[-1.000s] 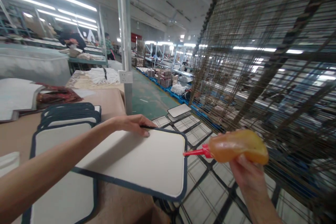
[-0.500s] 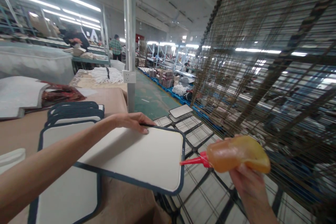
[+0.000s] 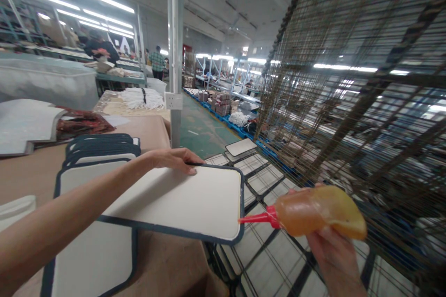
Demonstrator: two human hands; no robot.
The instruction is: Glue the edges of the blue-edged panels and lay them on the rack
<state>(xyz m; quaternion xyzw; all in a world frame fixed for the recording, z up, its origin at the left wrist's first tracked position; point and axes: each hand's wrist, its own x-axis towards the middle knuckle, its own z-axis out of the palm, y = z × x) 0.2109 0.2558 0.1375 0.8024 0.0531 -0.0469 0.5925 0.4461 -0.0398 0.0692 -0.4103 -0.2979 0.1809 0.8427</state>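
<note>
My left hand (image 3: 179, 160) grips the far long edge of a white panel with a dark blue rim (image 3: 195, 202), thumb on its face. The panel is tilted, its right end out past the table's edge. In my right hand (image 3: 331, 246) is a squeeze bottle of amber glue (image 3: 317, 211), lying nearly level. Its red nozzle (image 3: 256, 217) points left, and the tip is at the inner side of the panel's right rim, near the lower corner. A thin yellowish line runs along that rim. Similar rimmed panels (image 3: 94, 253) lie stacked on the table beneath and behind my left forearm.
A wire-mesh rack (image 3: 348, 79) rises at the right; rimmed panels (image 3: 266, 178) lie on its lower mesh. A metal post with a socket box (image 3: 173, 100) stands behind the brown-covered table (image 3: 149, 130). White strips (image 3: 139, 97) lie beyond, and people work in the distance.
The nozzle tip has moved a little down along the panel's right rim, toward the lower corner. The panel's right end has risen slightly. Both hands keep their holds.
</note>
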